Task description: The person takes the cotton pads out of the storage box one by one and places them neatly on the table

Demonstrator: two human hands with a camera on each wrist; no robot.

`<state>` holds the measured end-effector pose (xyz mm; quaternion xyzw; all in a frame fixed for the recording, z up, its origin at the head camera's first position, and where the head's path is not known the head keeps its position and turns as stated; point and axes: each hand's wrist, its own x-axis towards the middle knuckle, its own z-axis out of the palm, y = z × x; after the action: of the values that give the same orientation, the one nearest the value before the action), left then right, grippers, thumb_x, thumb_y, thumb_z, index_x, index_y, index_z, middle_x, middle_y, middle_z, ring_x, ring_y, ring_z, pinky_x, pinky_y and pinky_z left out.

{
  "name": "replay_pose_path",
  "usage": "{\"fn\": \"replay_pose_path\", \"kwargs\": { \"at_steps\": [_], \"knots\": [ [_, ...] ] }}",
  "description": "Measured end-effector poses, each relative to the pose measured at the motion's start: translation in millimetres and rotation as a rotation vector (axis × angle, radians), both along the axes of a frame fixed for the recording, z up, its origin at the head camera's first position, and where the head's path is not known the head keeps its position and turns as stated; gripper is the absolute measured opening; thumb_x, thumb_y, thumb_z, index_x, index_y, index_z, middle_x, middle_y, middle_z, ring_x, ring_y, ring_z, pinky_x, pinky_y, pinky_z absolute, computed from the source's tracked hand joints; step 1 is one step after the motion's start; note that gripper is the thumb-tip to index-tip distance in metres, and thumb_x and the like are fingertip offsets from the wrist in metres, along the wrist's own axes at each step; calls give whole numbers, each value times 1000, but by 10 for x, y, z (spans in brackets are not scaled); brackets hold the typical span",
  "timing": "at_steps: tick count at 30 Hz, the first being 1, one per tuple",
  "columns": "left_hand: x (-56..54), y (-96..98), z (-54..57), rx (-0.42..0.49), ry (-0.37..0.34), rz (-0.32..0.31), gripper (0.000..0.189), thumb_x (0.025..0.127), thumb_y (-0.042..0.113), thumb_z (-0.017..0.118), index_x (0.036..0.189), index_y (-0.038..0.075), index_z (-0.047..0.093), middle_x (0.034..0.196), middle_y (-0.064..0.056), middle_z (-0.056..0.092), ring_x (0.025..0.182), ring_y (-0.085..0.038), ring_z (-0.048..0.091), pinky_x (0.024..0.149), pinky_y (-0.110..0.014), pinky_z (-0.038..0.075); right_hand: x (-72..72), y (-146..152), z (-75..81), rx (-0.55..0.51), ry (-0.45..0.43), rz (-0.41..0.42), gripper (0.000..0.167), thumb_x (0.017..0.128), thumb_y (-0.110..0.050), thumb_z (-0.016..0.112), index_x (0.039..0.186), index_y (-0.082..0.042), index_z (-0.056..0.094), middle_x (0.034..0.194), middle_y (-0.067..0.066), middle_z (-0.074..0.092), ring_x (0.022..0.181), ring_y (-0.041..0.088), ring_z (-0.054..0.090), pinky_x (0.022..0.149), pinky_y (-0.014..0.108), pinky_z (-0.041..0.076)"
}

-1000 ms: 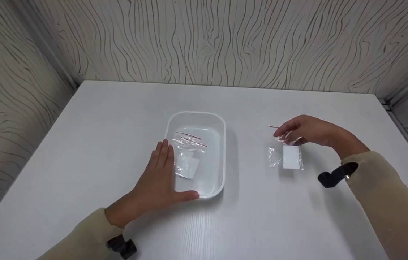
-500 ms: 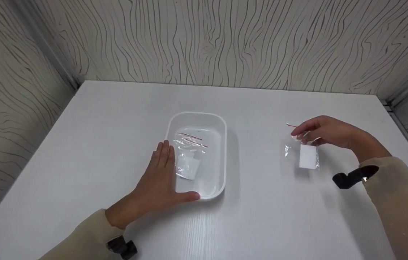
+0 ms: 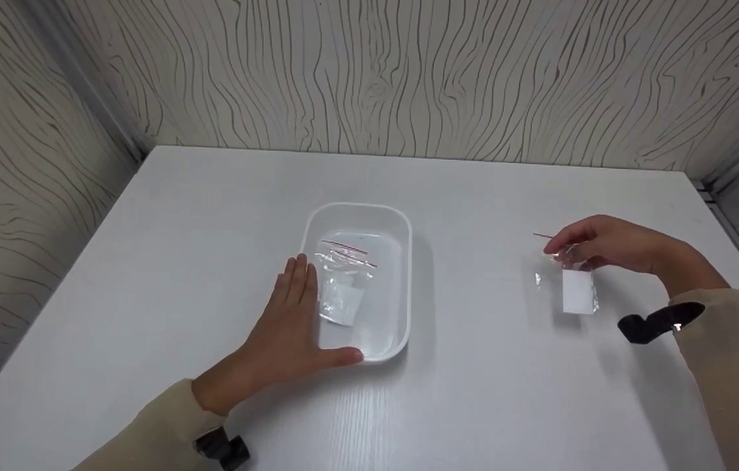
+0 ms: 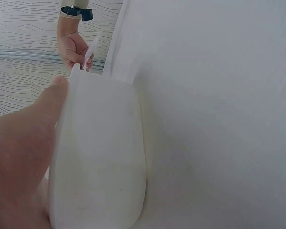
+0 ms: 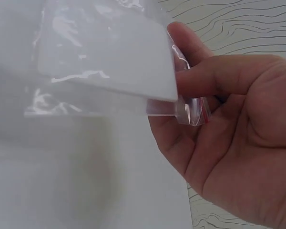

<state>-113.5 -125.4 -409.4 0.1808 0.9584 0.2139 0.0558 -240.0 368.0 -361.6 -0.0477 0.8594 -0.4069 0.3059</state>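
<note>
In the head view a white plastic container (image 3: 408, 281) stands mid-table, with a clear zip bag (image 3: 342, 294) inside it holding something white. My left hand (image 3: 284, 333) lies against its left side, fingers straight, the thumb along the near rim; the left wrist view shows the container's outer wall (image 4: 100, 152) beside that thumb. Off to the right my right hand (image 3: 618, 245) pinches a second clear zip bag (image 3: 577, 292) near its red-lined top. A white rectangular piece (image 5: 109, 52) sits in that bag, seen close in the right wrist view. Some of the right fingers are hidden behind the bag.
The white table (image 3: 474, 405) runs back to a wood-grain patterned wall (image 3: 369, 78). More patterned panels stand at the left and right sides. Each sleeve carries a black wrist mount (image 3: 660, 322).
My right hand has moved to the right, away from the container, with the zip bag in its fingers. The left hand and the container have stayed in place.
</note>
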Motion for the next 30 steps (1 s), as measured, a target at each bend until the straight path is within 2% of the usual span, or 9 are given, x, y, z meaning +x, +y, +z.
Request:
{"fn": "replay_pose_path", "kwargs": {
  "at_steps": [10,23,30],
  "knots": [
    [-3,6,-15,4,14,3,140,72,79,72,157,-12,8,167,-27,-4,155,-37,-8,124,-51,6,42,133,-27,-26,-16,26,35,92,1,64,126,8,63,115,12,69,97,18,65,84,32,55],
    [-10,15,-25,-6,9,7,142,71,86,65,158,-10,7,168,-25,-5,155,-35,-10,124,-50,6,73,420,-129,60,-9,-9,30,92,-2,65,121,5,65,111,11,67,93,21,62,81,32,56],
    [-2,13,-12,5,22,-6,139,73,82,69,157,-12,10,167,-27,-2,155,-38,-9,124,-51,4,93,600,-207,90,2,-25,27,92,-3,65,117,5,64,110,6,64,93,19,60,79,32,55]
  ]
}}
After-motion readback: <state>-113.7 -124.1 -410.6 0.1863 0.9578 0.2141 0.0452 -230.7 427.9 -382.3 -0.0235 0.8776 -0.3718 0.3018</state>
